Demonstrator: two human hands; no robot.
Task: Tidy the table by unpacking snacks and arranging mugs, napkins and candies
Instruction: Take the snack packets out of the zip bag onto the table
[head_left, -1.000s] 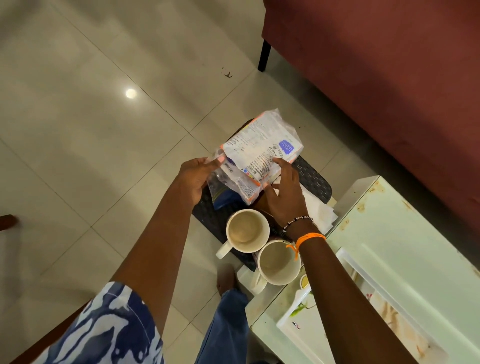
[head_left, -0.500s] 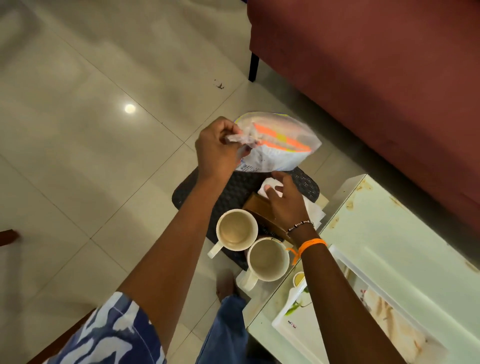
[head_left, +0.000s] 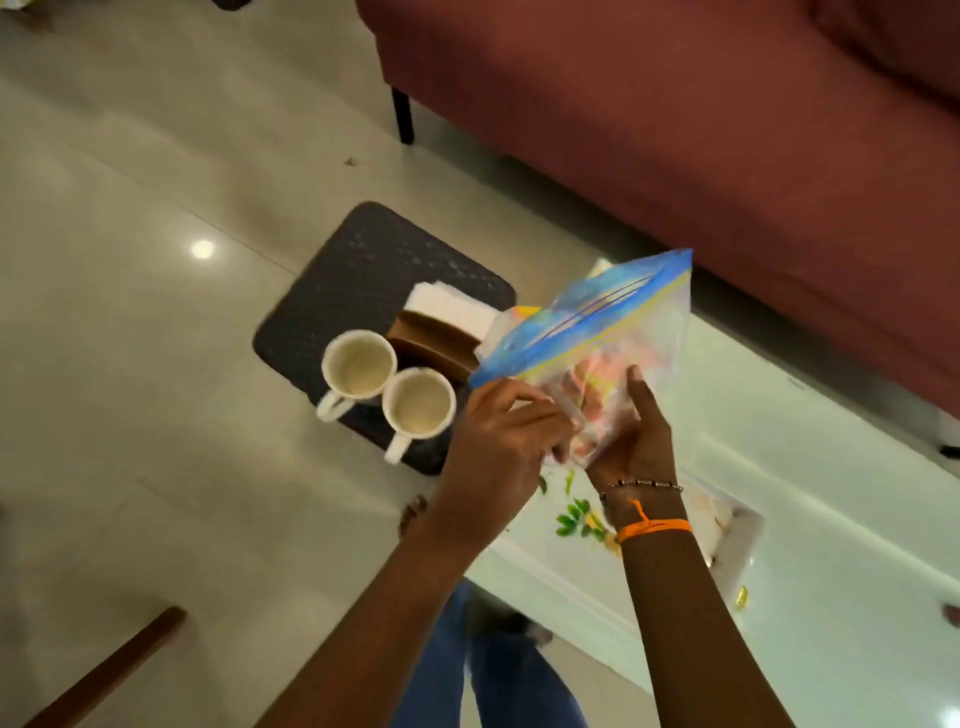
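A clear zip bag (head_left: 618, 332) with a blue seal strip holds orange and pink snack packets. My left hand (head_left: 504, 436) grips its lower left edge and my right hand (head_left: 631, 441) cups it from below, over the near corner of the white table (head_left: 810, 467). Two empty white mugs (head_left: 358, 364) (head_left: 418, 402) stand side by side on a dark woven mat (head_left: 363, 270). White napkins (head_left: 447, 304) lie behind a brown holder (head_left: 431, 340) on the same mat.
A dark red sofa (head_left: 675, 130) runs along the far side of the table. A white tray (head_left: 737, 540) with a leaf print sits on the table under my right wrist. Pale floor tiles spread to the left. My jeans show below.
The bag has moved right and down, from above the mat to over the table corner. My right hand left the napkins and now supports the bag. The camera view shifted.
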